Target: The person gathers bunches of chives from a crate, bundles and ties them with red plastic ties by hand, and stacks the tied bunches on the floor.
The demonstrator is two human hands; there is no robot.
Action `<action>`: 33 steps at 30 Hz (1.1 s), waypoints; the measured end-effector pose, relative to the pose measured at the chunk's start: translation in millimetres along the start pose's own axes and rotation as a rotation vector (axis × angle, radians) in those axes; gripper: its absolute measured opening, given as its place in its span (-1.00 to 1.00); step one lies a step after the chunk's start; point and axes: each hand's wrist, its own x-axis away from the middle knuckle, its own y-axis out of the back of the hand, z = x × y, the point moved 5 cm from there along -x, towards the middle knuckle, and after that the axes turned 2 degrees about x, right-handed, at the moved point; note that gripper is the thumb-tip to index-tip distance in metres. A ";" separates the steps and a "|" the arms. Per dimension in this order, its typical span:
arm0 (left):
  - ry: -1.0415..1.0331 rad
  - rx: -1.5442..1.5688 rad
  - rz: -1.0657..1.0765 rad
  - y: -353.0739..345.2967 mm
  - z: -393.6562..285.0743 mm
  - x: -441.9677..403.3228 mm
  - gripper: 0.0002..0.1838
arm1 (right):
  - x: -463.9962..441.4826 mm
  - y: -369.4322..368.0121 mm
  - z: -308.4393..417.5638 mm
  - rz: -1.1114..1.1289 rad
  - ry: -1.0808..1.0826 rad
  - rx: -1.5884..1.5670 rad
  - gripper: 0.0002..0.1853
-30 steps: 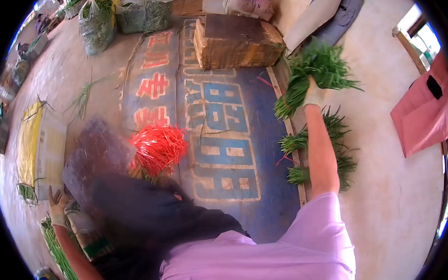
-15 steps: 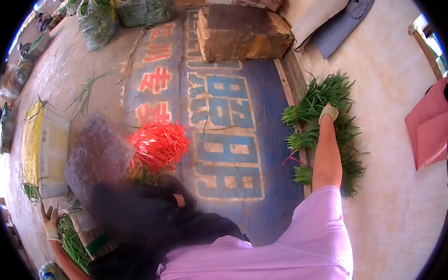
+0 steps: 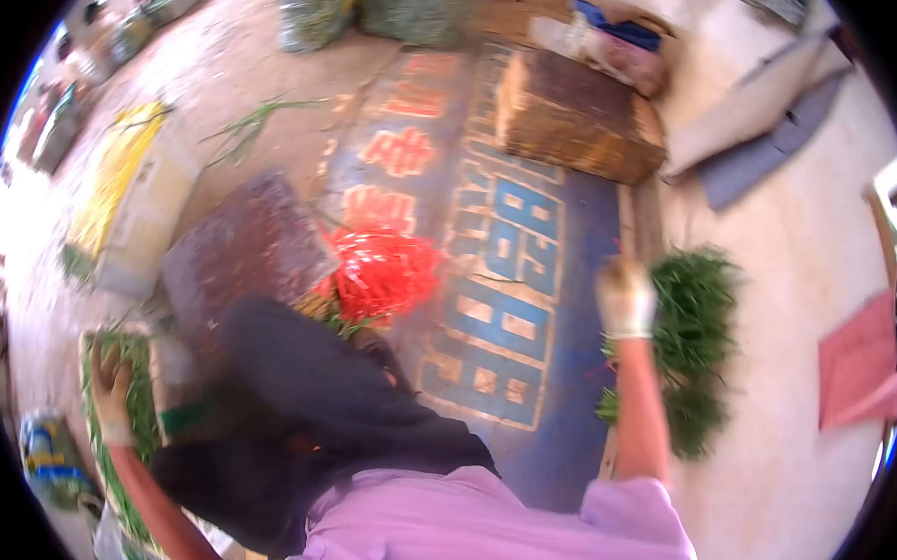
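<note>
My gloved left hand is over a crate of long green stalks at the lower left, its fingers apart. My gloved right hand is blurred beside bunches of leafy greens that lie along the wall at the right; its fingers are too smeared to read. Between my hands, a bundle of bright red ties rests near my knee. A dark, stained flat board lies left of the red ties.
A worn brown block-like box stands on the blue lettered mat. A white crate with yellow wrapping is at the left. Filled plastic bags stand at the back, and a pink cloth hangs at the right.
The view has turned, shifting the scene rightward. My right hand has come away from the greens, where a bunch now lies with the others. My left hand has moved over the crate of stalks.
</note>
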 end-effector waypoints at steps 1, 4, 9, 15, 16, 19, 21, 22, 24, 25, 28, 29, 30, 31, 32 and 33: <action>-0.010 0.007 0.002 8.0 7.3 7.0 -0.24 | 30.3 -29.8 8.5 0.115 -0.082 -0.093 -0.66; -0.031 0.045 -0.023 14.4 13.0 25.8 -0.25 | 120.2 -109.0 11.8 0.356 -0.310 -0.249 -0.65; -0.035 0.031 -0.272 56.6 -10.6 69.2 -0.29 | 183.9 -145.2 95.0 0.651 -0.432 -0.356 -0.72; -0.182 0.223 -0.661 81.8 -38.1 131.6 -0.52 | 105.0 -184.5 223.6 0.675 -0.250 -0.758 -0.91; -0.154 0.217 -0.716 97.5 -35.8 155.2 -0.58 | 91.7 -203.1 249.0 0.637 -0.179 -0.907 -0.92; -0.124 0.222 -0.888 127.7 -13.3 227.8 -0.61 | 49.1 -222.5 350.7 0.679 0.122 -1.114 -0.94; 0.017 0.198 -1.084 139.6 3.4 288.5 -0.67 | 45.0 -203.1 451.5 0.663 0.287 -1.157 -0.89; 0.039 0.223 -1.161 140.6 20.2 316.4 -0.69 | 47.3 -216.0 484.1 0.737 0.314 -1.143 -0.87; 0.105 0.262 -1.292 129.7 43.5 371.1 -0.74 | 70.1 -232.5 560.1 0.904 0.516 -1.319 -0.86; 0.156 0.297 -1.336 118.7 54.7 395.7 -0.77 | 92.6 -221.5 601.5 1.001 0.527 -1.259 -0.83; 0.298 0.344 -1.466 74.9 71.6 453.7 -0.81 | 166.8 -210.3 691.0 1.152 0.801 -1.236 -0.74; 0.380 0.358 -1.495 58.9 75.6 468.9 -0.82 | 193.8 -200.4 713.7 1.148 0.899 -1.224 -0.70; 0.438 0.389 -1.543 40.8 86.2 480.2 -0.81 | 220.0 -209.1 728.6 1.269 0.901 -1.234 -0.68; 0.491 0.427 -1.582 23.7 100.4 490.1 -0.81 | 249.9 -217.2 743.3 1.380 0.903 -1.234 -0.66; 0.506 0.472 -1.596 9.1 107.6 496.3 -0.81 | 278.7 -236.4 750.6 1.481 0.897 -1.216 -0.65; 0.524 0.509 -1.616 -3.3 115.4 499.1 -0.81 | 306.3 -255.8 752.3 1.579 0.882 -1.194 -0.63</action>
